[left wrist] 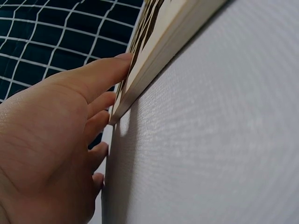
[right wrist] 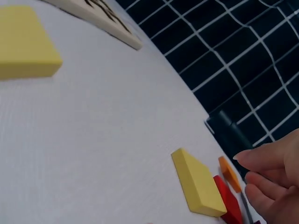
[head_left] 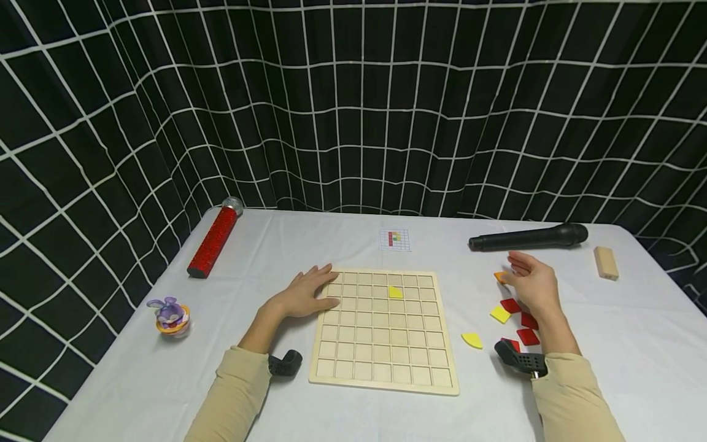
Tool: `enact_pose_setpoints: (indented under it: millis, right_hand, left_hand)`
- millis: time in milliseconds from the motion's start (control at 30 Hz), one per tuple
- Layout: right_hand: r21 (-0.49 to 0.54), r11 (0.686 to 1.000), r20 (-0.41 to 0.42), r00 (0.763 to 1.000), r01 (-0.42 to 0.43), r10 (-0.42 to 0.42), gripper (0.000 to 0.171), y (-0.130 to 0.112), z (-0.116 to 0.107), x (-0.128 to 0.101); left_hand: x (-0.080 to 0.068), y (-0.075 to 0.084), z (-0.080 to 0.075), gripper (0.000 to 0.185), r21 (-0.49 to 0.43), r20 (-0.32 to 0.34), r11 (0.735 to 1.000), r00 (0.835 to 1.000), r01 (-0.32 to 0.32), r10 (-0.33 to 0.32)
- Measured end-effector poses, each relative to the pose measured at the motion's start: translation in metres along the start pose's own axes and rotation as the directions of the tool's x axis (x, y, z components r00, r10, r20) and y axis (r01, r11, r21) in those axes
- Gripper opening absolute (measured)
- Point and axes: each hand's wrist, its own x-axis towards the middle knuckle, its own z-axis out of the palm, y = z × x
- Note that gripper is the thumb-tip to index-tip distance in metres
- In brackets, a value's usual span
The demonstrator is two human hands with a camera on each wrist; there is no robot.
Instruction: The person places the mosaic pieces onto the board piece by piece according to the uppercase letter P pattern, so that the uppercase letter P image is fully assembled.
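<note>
My left hand (head_left: 302, 296) rests at the left edge of a pale wooden grid board (head_left: 381, 388), fingers spread. In the left wrist view its thumb lies over the rim of the board (left wrist: 140, 77). One yellow quarter-round piece (head_left: 395, 292) sits in a cell of the upper part. To the right, my right hand (head_left: 533, 283) hovers by an orange piece (head_left: 499, 277), its thumb close to it. In the right wrist view the orange piece (right wrist: 229, 174) stands beside the fingers (right wrist: 264, 158), which look relaxed. Red pieces (head_left: 528, 337) and a yellow square piece (head_left: 500, 314) lie below this hand.
Another yellow quarter-round piece (head_left: 472, 340) lies right of the board. Behind are a small printed grid card (head_left: 394, 239) and a black microphone (head_left: 528, 238). A wooden block (head_left: 606, 263) stands far right; a red glittery microphone (head_left: 215, 239) and purple toy (head_left: 170, 316) are left.
</note>
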Motion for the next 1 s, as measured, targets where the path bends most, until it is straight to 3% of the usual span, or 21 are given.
enact_pose_setpoints:
  millis: [433,733,1000]
  right_hand:
    - [-0.067,0.995,0.026,0.997,0.068,-0.067,0.057,0.015,0.005,0.008]
    - [-0.105,0.968,0.108,0.970,0.228,-0.216,0.054,0.014,0.004,0.007]
    - [-0.144,0.964,0.172,0.965,0.223,-0.197,0.054,0.012,0.003,0.006]
  left_hand:
    - [-0.001,0.001,-0.001,0.064,-0.006,-0.003,1.000,1.000,-0.007,0.007]
    - [-0.001,0.002,-0.001,0.065,-0.007,0.001,1.000,1.000,-0.004,0.004]
    - [0.002,-0.003,0.002,0.065,0.012,-0.001,1.000,1.000,0.003,-0.003]
